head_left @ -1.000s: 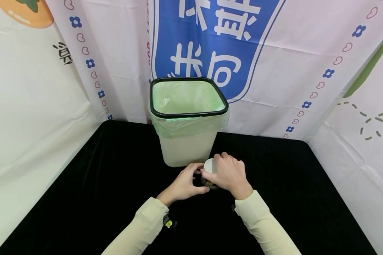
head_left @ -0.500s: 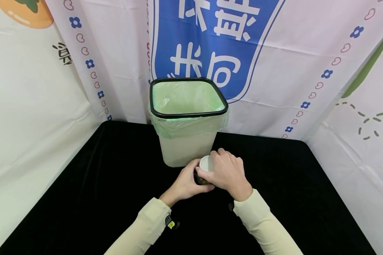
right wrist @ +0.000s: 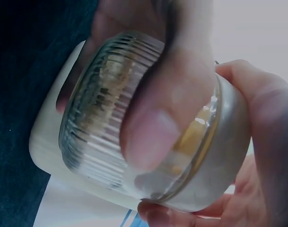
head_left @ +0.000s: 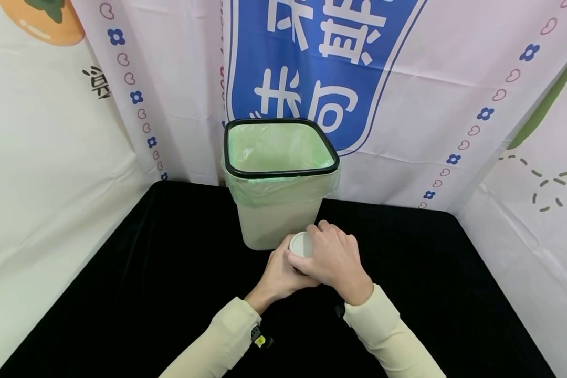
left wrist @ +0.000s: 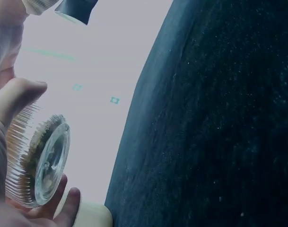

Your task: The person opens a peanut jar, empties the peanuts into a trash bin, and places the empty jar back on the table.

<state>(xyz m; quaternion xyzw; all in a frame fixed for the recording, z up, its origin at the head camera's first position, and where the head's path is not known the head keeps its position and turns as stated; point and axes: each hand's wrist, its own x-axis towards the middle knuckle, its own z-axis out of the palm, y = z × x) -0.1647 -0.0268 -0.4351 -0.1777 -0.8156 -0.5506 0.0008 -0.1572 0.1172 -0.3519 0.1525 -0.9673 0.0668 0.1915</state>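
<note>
Between both hands is a ribbed clear jar (right wrist: 101,104) with a pale screw lid (head_left: 301,244). Brownish and yellow contents show through its wall. My left hand (head_left: 279,273) grips the jar's body, its thumb (right wrist: 153,137) across the ribbed side in the right wrist view. My right hand (head_left: 333,257) holds the lid, fingers curled round its edge. In the left wrist view the jar's clear base (left wrist: 53,165) faces the camera, tilted, with the left hand's fingers (left wrist: 68,208) beneath it. From the head view, the hands hide most of the jar's body.
Just behind the hands stands a cream bin (head_left: 276,223) with a black rim (head_left: 283,174) and a pale green liner bag (head_left: 283,147). Black cloth (head_left: 179,262) covers the table. White printed curtains (head_left: 179,79) enclose the back and sides.
The left hand has closed in around the jar's body. The jar and lid have shifted slightly left, the right hand staying on the lid. The head view has tilted slightly.
</note>
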